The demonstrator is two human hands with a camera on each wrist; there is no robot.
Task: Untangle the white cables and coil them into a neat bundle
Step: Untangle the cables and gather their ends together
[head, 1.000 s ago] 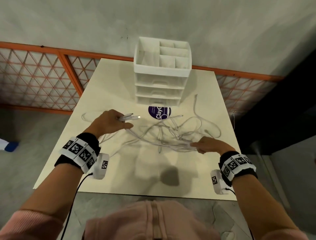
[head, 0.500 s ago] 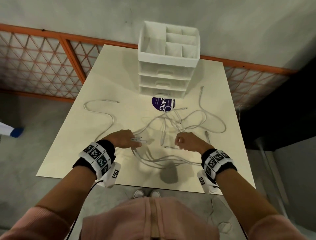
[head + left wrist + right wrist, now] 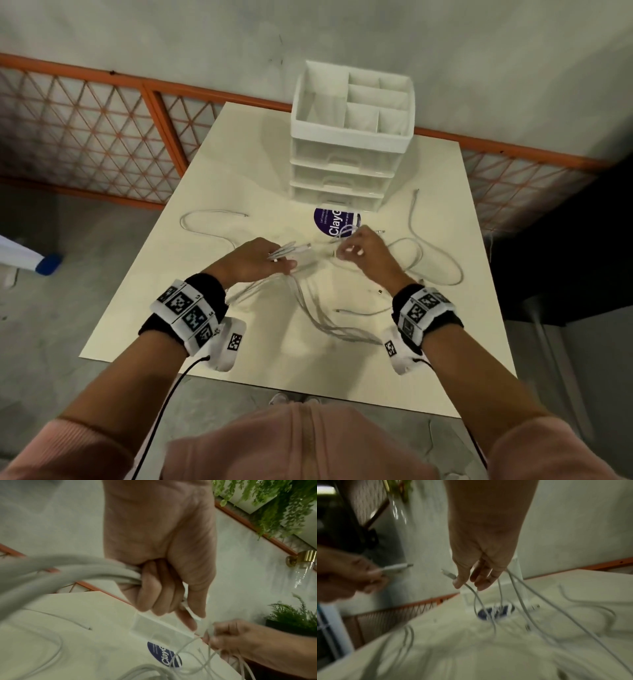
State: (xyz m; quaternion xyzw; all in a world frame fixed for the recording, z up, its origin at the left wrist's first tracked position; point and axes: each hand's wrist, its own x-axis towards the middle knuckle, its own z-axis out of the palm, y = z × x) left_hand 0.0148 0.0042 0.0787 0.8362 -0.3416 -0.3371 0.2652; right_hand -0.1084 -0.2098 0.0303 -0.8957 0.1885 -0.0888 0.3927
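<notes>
Several thin white cables [image 3: 322, 318] lie tangled across the cream table [image 3: 144, 308]. My left hand [image 3: 263, 262] is raised over the table's middle, fingers curled round a bunch of cable ends [image 3: 72, 573] whose plugs [image 3: 294, 247] stick out to the right. My right hand [image 3: 359, 248] hovers just right of it and pinches another cable [image 3: 471, 588] near its plug, with strands hanging from the fingers [image 3: 481, 580] to the table. Loose loops [image 3: 442, 260] trail to the right, and one cable [image 3: 205, 226] curves away to the left.
A white drawer organiser [image 3: 349, 137] with open top compartments stands at the table's far side. A round purple sticker [image 3: 337, 222] lies just in front of it. An orange lattice railing [image 3: 102, 137] runs behind the table, against a grey wall. Potted plants [image 3: 291, 618] show beyond.
Both hands have lifted off the table and come together near the sticker. The left hand still carries its bunch of cable ends; the right hand has picked up a cable end.
</notes>
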